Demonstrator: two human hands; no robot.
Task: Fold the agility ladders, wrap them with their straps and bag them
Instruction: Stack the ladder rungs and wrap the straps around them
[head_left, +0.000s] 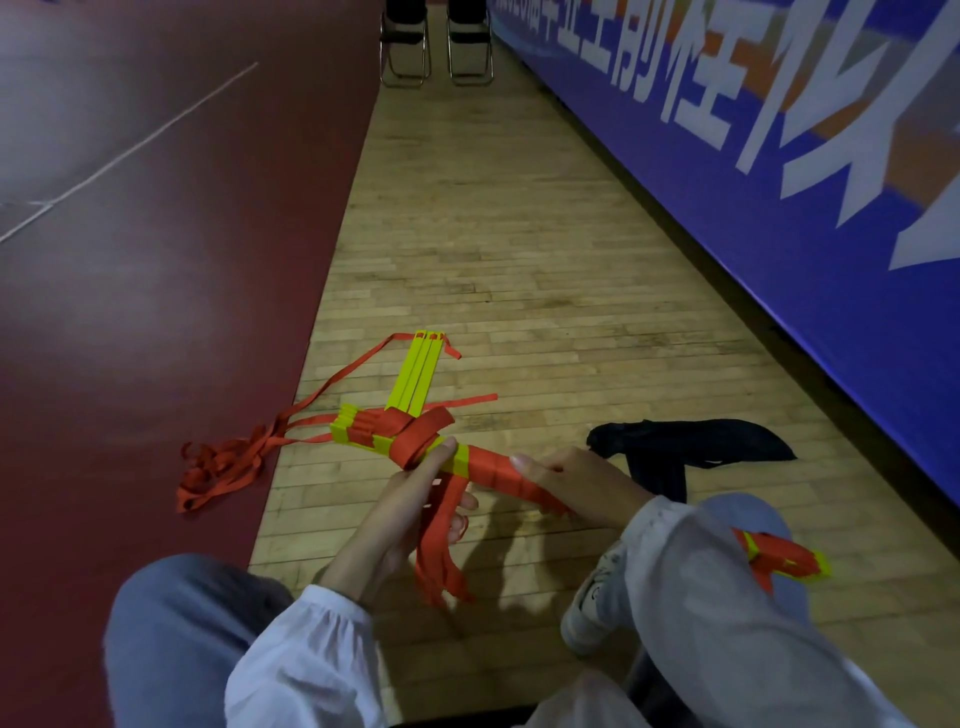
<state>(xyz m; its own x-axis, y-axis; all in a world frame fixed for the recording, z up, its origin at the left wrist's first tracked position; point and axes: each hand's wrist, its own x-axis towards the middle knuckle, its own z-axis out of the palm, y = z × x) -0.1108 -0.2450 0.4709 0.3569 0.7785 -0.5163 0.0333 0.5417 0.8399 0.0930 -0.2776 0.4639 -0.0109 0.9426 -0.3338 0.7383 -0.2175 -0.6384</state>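
I hold a folded ladder bundle (467, 457) of yellow rungs wound with red strap, slanting above the wooden floor. My left hand (415, 499) grips it from below, index finger stretched along the rungs, with loose red strap ends (441, 556) hanging past its fingers. My right hand (566, 478) grips the wrapped right end. Behind it, on the floor, lies another ladder (415, 376) with yellow rungs spread flat and a tangle of red strap (223, 467). A black bag (691, 447) lies crumpled to the right. A wrapped bundle (784, 558) sits by my right knee.
A dark red court mat (156, 260) borders the wooden strip (519, 234) on the left. A blue banner wall (779, 156) runs along the right. Two folding chairs (436, 47) stand at the far end. My knees and a white shoe (597, 603) fill the foreground.
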